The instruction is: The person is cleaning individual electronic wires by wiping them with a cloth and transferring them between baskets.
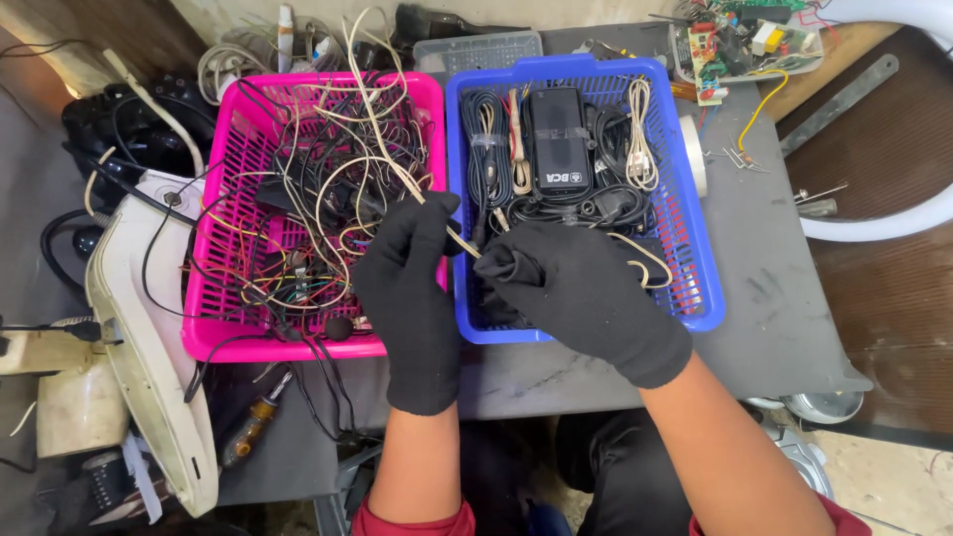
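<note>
Both hands wear black knit gloves and meet over the gap between two plastic baskets on a grey counter (pixel 794 298). The left hand (pixel 412 288) is closed, thumb and fingers pinched on a thin cream-coloured cable (pixel 382 139) that rises from the pinch and trails far and left over the pink basket (pixel 213 248), so the grip seems meant to lift that one strand free of the heap. The right hand (pixel 571 283) is curled shut just right of it, its fingertips at the near end of the same cable where a small plug tip shows between the two hands; whether it fully grips the end I cannot tell, but it seems to steady it. The pink basket, on the left, holds a loose tangle of black, white, yellow and red wires, lying as if dumped unsorted. The blue basket (pixel 695 248), on the right and touching the pink one, holds neater things: coiled black cables, tied cream bundles and a black oblong device (pixel 558 139) laid flat in the middle, which suggests sorted pieces go there. Far right on the counter lies a tray of circuit boards (pixel 745 40); a screwdriver (pixel 250 427) rests at the near left edge, beside a white appliance casing (pixel 149 367).
</note>
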